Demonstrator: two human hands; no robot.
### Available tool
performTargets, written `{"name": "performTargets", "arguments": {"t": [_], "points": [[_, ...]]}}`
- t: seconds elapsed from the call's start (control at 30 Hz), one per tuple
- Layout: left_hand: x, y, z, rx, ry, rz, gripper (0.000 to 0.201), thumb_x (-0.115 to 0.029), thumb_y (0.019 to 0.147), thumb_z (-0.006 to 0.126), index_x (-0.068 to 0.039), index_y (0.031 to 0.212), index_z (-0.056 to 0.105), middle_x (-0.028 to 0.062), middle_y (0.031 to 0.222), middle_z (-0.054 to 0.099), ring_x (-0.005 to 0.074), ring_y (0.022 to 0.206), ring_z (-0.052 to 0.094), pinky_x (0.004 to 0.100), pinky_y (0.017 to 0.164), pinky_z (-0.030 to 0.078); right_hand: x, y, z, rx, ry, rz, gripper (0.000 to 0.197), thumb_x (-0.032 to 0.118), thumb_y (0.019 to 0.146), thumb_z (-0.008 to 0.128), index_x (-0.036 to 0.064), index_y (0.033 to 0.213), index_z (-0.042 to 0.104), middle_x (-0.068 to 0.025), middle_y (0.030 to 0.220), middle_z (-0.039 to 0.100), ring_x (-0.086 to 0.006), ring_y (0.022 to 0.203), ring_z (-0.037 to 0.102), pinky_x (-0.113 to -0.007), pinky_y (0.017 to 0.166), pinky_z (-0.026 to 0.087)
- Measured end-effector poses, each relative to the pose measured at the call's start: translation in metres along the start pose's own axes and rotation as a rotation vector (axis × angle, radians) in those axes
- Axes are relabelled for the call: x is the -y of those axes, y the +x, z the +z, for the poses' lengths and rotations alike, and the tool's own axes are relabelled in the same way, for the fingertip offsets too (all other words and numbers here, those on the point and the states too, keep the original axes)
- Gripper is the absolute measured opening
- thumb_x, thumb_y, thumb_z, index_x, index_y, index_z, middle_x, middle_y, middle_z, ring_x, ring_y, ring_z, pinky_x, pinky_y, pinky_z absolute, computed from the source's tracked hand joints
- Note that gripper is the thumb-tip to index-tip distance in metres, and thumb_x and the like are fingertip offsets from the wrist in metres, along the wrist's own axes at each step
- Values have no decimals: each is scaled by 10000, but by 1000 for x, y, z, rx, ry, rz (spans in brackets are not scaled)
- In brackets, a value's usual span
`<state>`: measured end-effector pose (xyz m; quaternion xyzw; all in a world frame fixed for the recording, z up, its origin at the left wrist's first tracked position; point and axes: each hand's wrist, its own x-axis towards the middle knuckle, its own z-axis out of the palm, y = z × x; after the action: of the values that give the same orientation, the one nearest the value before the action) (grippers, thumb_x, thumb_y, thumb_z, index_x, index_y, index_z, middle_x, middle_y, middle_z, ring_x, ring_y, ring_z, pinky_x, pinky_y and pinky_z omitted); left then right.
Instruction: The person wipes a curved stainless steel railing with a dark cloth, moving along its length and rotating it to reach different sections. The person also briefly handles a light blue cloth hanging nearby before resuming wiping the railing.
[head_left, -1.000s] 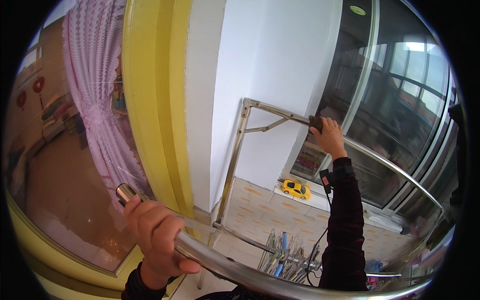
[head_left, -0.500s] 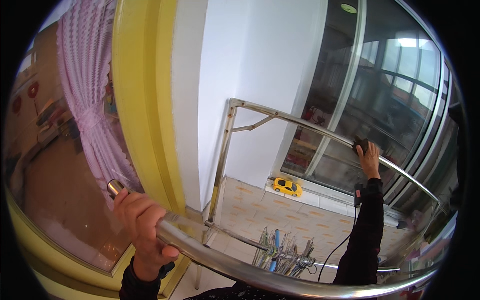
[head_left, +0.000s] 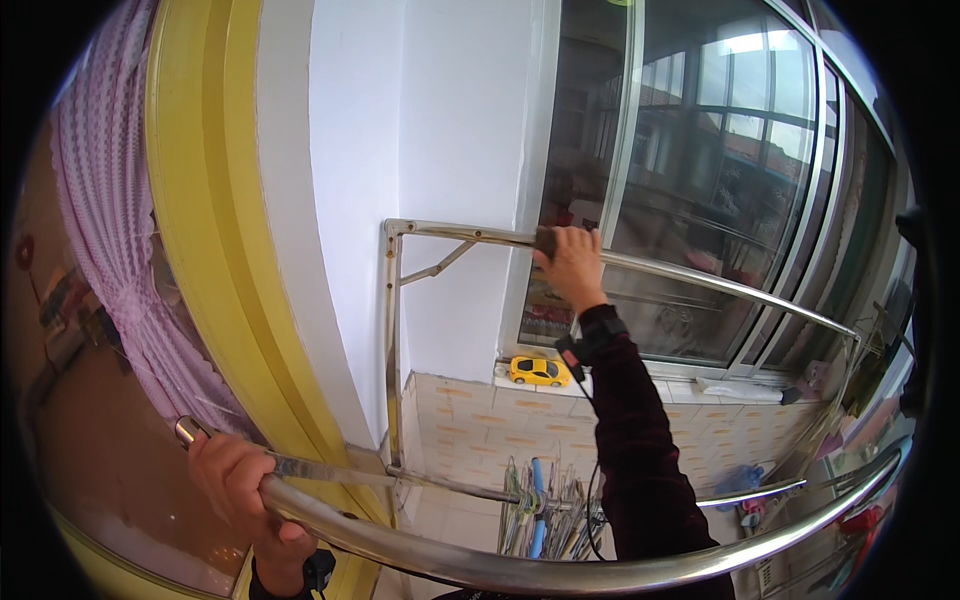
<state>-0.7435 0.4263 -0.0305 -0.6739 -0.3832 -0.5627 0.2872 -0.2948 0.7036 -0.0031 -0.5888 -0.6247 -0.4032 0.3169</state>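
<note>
A metal clothes-drying rack surrounds the space in front of me. My left hand [head_left: 238, 490] is wrapped round its near tube [head_left: 470, 560], close to the capped end at the left. My right hand [head_left: 574, 268] reaches across to the far rail [head_left: 725, 289] and closes over it, with a dark brown cloth [head_left: 546, 240] pressed against the metal. Most of the cloth is hidden under the fingers, so whether it is cloth or sponge is uncertain. Below, many clothes hangers [head_left: 540, 510] hang bunched on a lower bar [head_left: 450, 484].
A yellow toy car [head_left: 539, 372] sits on the tiled sill below the sliding window [head_left: 700, 200]. At left are a yellow frame [head_left: 200, 200] and a tied pink curtain [head_left: 110, 220]. A black cable [head_left: 594, 500] hangs beside my right forearm.
My right hand has slid left along the far rail with the dark cloth, nearer the rack's corner. My left hand keeps its hold, and the view has shifted right.
</note>
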Motion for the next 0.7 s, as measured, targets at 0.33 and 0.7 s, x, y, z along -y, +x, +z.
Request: {"name": "performTargets", "arguments": {"t": [0.33, 0.7], "points": [[-2, 2, -2, 24, 8, -1, 634, -618, 1014, 200, -60, 980, 499, 118, 927, 532, 319, 911, 524, 581, 1034, 318, 86, 32, 29, 57, 48, -56, 554, 441, 820, 744, 91, 1205, 553, -58, 1082, 570, -271, 1102, 540, -567, 1116, 298], [1, -2, -5, 59, -47, -11, 642, -616, 1012, 229, -30, 986, 489, 132, 966, 514, 318, 966, 503, 548, 1058, 306, -44, -11, -25, 78, 12, -83, 558, 412, 791, 763, 129, 1223, 554, -45, 1102, 568, -251, 1147, 539, -527, 1159, 267]]}}
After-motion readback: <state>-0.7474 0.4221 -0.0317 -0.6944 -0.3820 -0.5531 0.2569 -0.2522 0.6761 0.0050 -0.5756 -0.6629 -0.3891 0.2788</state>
